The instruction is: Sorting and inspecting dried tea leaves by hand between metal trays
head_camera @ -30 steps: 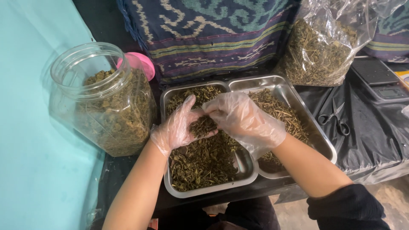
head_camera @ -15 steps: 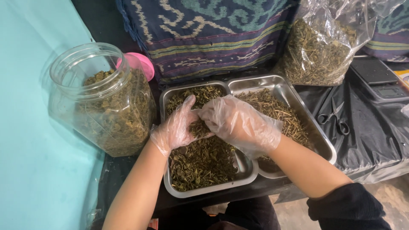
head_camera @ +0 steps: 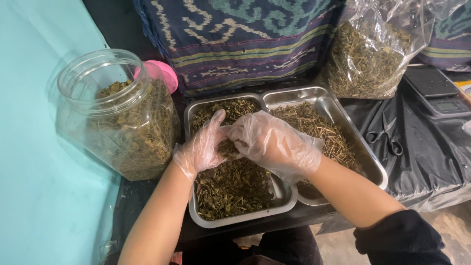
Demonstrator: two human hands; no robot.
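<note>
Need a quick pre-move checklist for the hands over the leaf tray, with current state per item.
1. Both gloves on: left hand and right hand covered, ok.
2. Clump of dried leaves pressed between both hands: ok.
3. Hands above the left tray, so crumbs drop inside: ok.
4. Right tray of stemmy material kept separate from the leaf tray: ok.
5. Clear jar open, pink lid off behind it: ok.
6. Scissors lie apart from both hands: ok.
</note>
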